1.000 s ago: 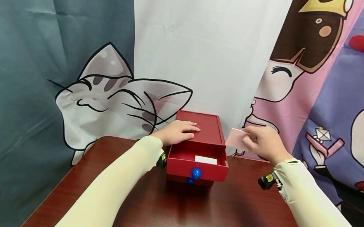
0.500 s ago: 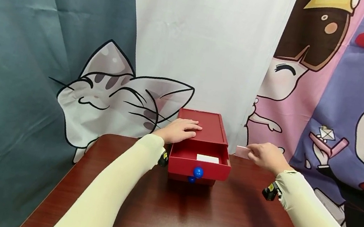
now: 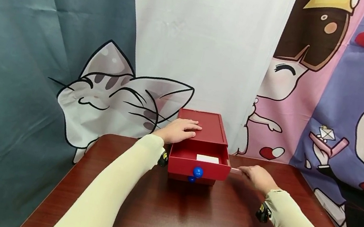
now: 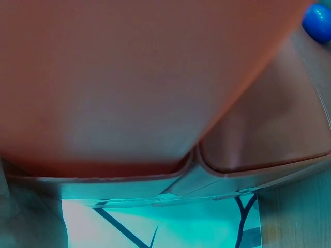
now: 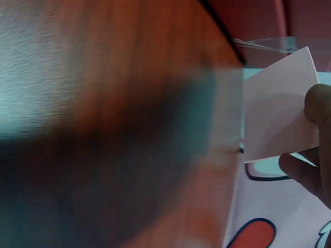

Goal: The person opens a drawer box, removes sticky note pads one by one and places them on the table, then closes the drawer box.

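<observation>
My left hand (image 3: 179, 130) lies with fingers extended on the top left of a red drawer box (image 3: 208, 129). The upper drawer (image 3: 179, 165) is pulled out, with a white card (image 3: 207, 159) inside it and a blue knob (image 3: 198, 172) on its front. To the right of the drawer, low near the table, my right hand (image 3: 258, 178) pinches a pink card (image 3: 235, 171), seen almost edge-on. In the right wrist view that card (image 5: 279, 111) shows its flat face, gripped at one edge by thumb and fingers (image 5: 316, 106).
The box stands at the back of a dark red-brown table (image 3: 183, 219). Its lower drawer (image 3: 179, 177) has another blue knob (image 3: 191, 179). Behind the table hang printed curtains (image 3: 208, 54) with cartoon figures. In the left wrist view, the drawer's side (image 4: 124, 98) fills most of the frame.
My right hand has moved down beside the drawer with the pink card, which has turned from facing the head camera to nearly edge-on. The left hand stays on the box top.
</observation>
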A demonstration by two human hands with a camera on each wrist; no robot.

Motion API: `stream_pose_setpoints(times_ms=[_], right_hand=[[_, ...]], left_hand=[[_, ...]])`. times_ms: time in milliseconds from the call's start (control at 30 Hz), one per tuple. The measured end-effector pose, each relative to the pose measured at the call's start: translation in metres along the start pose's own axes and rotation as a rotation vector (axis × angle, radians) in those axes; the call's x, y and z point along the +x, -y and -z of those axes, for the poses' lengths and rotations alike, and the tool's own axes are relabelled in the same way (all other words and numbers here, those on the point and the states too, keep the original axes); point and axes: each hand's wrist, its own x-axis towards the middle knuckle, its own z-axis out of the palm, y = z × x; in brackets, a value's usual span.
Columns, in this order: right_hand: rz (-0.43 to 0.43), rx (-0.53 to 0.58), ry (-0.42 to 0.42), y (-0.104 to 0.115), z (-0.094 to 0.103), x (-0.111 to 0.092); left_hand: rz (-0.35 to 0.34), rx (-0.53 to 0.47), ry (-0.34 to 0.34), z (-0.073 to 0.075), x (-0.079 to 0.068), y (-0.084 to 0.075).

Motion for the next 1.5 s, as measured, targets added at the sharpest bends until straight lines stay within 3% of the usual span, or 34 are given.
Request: stream_pose_setpoints(times_ms=[433, 567, 867, 1367, 1500], right_hand=[[0.100, 0.010, 0.065, 0.001, -0.036, -0.026], [0.109, 0.038, 0.050, -0.001, -0.045, -0.030], [-0.028, 0.042, 0.086, -0.001, -0.055, -0.028], [-0.184, 0.095, 0.146, 0.003, -0.056, -0.019], [-0.189, 0.088, 0.102, 0.004, -0.049, -0.013]], left_hand=[[-0.006, -0.003, -0.003, -0.001, 0.001, 0.002], [-0.006, 0.002, -0.001, -0.001, 0.002, 0.002], [-0.010, 0.003, -0.011, -0.002, 0.002, 0.004], [-0.004, 0.000, -0.007, -0.001, 0.001, 0.004], [0.002, -0.002, -0.009, -0.002, 0.002, 0.004]])
